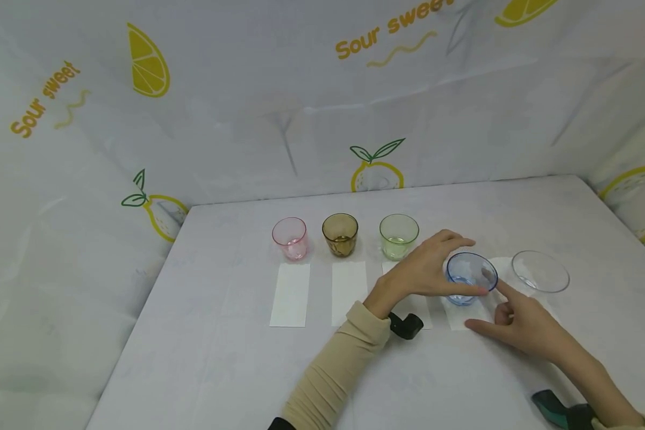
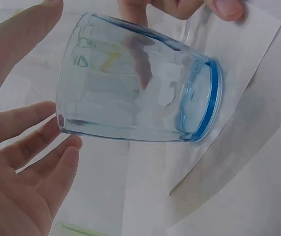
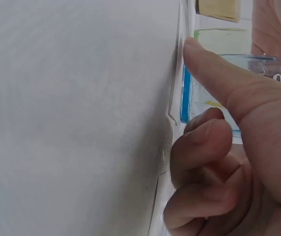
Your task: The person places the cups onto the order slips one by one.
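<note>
A blue-tinted glass (image 1: 464, 298) stands upright at a white paper strip (image 1: 470, 319), right of the table's middle. My left hand (image 1: 427, 269) spreads round its upper part, thumb across the front and fingers behind. In the left wrist view those fingertips (image 2: 71, 142) are at the rim of the glass (image 2: 130, 88); whether they press on it is hard to tell. On its right side is my right hand (image 1: 534, 325), the index finger partly seen through the glass. In the right wrist view the thumb (image 3: 219, 73) is straight near the blue base (image 3: 185, 93), other fingers curled.
A pink glass (image 1: 290, 239), a brown glass (image 1: 340, 236) and a green glass (image 1: 399, 236) stand in a row behind white strips (image 1: 290, 295). Clear glass (image 1: 540, 272) stands to the right, close by my right hand. A printed cloth (image 1: 247, 119) hangs behind the table.
</note>
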`<state>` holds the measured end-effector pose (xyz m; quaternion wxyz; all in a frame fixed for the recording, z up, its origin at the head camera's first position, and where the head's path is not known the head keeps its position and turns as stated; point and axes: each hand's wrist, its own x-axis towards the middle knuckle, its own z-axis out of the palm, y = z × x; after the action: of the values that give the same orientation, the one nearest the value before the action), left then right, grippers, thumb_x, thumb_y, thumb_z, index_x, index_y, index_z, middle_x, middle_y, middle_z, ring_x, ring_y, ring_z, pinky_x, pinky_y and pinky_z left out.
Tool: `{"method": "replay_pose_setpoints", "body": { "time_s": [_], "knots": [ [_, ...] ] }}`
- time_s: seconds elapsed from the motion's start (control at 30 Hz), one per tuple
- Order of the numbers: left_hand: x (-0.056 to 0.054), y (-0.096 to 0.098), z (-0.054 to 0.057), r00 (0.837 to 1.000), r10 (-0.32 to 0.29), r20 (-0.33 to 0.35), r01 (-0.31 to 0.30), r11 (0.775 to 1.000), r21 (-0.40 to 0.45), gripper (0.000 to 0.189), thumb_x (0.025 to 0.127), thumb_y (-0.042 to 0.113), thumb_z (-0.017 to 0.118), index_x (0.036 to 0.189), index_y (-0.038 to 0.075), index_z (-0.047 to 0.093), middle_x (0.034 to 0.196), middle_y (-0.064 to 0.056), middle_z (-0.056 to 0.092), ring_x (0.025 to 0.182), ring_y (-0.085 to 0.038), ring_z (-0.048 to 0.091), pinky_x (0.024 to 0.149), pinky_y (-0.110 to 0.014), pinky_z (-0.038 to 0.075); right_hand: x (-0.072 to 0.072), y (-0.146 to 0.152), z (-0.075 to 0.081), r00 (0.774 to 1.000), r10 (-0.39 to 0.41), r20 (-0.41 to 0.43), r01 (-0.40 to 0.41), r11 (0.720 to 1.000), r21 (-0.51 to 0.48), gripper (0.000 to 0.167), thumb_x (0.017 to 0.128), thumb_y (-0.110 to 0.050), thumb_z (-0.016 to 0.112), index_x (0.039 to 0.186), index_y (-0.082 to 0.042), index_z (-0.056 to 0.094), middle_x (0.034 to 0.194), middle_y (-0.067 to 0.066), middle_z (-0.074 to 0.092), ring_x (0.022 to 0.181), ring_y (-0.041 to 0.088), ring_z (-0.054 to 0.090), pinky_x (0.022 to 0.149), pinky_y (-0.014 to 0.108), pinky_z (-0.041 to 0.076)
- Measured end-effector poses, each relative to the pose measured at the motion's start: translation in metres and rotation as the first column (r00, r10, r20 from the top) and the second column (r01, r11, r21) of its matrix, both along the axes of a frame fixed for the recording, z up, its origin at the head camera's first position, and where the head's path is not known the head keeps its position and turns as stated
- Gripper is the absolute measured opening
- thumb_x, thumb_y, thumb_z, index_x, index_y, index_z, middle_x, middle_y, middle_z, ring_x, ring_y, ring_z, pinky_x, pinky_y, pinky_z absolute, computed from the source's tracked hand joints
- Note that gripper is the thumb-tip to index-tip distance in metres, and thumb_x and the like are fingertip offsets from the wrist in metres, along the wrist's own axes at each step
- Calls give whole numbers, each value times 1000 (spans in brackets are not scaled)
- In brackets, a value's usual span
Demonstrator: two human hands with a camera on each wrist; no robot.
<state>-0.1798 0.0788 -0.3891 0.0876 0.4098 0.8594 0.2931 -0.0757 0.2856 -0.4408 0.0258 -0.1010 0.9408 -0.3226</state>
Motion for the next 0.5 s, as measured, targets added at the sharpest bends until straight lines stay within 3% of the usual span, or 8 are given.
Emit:
{"method": "replay_pose_setpoints", "body": {
  "time_s": [0.23,0.5],
  "knots": [
    [-7,-11,3,998,49,-44,-44,995,94,78,83,50,82,148,17,53,149,0,52,138,-8,49,112,-16,40,5,-7,8,995,-88,-51,91,995,46,111,79,-30,89,161,-1,20,56,-9,47,54,-1,33,51,22,29],
    [-16,-29,12,993,110,-44,-100,979,175,76,83,47,82,148,19,54,151,-1,51,141,-13,48,115,-25,43,10,-7,22,980,-117,-159,113,993,-34,103,79,-21,88,161,-8,27,53,-12,40,52,-3,32,48,23,27]
  ]
}}
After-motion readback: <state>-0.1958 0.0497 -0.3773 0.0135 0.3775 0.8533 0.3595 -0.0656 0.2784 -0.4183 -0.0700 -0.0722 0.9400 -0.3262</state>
